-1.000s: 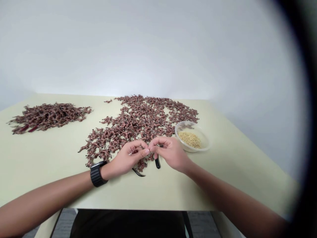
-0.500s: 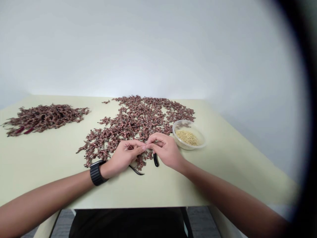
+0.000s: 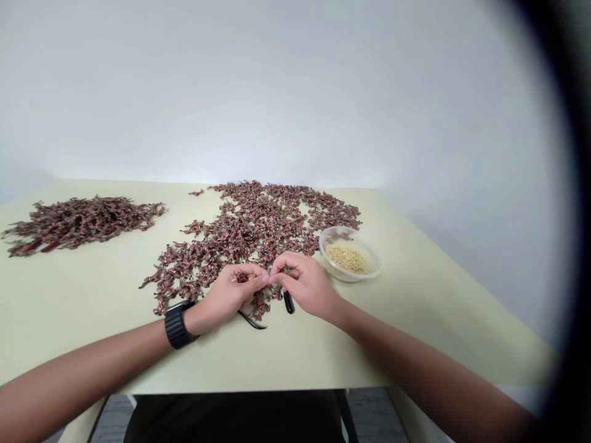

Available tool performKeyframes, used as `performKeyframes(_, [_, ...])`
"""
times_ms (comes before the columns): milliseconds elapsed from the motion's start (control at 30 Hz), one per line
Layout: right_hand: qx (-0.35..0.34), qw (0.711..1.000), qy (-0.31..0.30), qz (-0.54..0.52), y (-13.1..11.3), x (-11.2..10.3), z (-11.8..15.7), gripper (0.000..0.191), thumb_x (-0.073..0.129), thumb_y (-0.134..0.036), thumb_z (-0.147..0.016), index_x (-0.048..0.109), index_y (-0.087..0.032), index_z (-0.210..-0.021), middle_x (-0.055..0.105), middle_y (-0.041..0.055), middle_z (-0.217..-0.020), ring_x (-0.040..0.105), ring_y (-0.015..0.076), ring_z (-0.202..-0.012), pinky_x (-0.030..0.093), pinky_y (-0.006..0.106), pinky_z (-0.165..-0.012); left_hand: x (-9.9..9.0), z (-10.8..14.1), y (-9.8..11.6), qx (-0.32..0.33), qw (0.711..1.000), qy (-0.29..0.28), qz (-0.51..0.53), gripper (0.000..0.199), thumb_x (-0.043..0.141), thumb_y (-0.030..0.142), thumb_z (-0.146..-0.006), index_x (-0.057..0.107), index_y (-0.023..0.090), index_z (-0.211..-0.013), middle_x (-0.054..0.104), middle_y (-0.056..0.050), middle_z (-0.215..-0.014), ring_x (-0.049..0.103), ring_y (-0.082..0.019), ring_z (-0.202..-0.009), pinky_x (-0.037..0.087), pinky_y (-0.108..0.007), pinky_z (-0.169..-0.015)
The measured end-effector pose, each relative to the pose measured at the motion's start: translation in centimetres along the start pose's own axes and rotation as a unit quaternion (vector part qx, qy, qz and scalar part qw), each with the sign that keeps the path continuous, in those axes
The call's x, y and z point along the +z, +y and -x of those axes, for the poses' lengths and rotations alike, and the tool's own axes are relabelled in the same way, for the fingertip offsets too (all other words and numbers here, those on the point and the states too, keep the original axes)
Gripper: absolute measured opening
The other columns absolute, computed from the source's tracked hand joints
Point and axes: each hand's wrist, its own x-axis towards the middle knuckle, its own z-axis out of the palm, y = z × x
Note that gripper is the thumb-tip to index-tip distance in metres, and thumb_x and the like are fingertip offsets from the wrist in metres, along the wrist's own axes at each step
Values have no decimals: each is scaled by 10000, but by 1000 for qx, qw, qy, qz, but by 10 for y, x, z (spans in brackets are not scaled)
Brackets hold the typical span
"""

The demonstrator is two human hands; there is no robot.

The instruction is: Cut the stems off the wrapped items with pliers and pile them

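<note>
In the head view, the left hand (image 3: 227, 294) and right hand (image 3: 310, 286) meet fingertip to fingertip, the fingers pinched together; anything between them is too small to make out. Glossy, knobbly brown pieces (image 3: 252, 224) sprawl just beyond on the smooth, pale tabletop (image 3: 286, 363). Curved black handles (image 3: 289, 303) poke out beneath. A round translucent plastic bowl (image 3: 373, 261) holds fine golden bits (image 3: 347, 258).

brown pieces (image 3: 241, 278) half hidden in left grip (image 3: 231, 292) (count unclear), left forearm (image 3: 87, 368) cut off
</note>
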Motion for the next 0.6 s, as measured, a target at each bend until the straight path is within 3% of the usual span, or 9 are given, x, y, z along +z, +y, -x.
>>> performKeyframes(133, [-26,999,2,33,1,-1,0,51,707,-198,-920,718,-226,-879,708,3,-857,631,163,-813,478,288,-720,1,2,13,32,997,17,-66,388,650,519,-938,696,140,-871,503,20,-632,400,-75,-541,306,-205,-495])
performKeyframes(300, [-101,990,1,94,-1,-5,0,107,653,-190,-965,713,-226,-884,728,14,-840,628,177,-816,473,325,-792,1,2,20,78,987,38,-137,309,620,430,-967,724,151,-888,667,-21,-802,576,-128,-722,455,-246,-672])
performKeyframes(433, [-136,983,-14,123,-3,-8,1,132,597,-145,-977,682,-218,-909,717,24,-856,620,184,-833,464,333,-808,0,1,18,86,981,41,-167,289,609,406,-973,729,157,-888,723,-40,-876,624,-161,-807,486,-289,-777])
performKeyframes(600, [-128,982,-35,133,-4,-10,1,99,595,-141,-962,649,-215,-924,694,26,-877,606,183,-844,460,324,-796,0,0,18,92,980,38,-173,297,596,411,-978,729,160,-892,732,-45,-903,634,-172,-829,497,-306,-805])
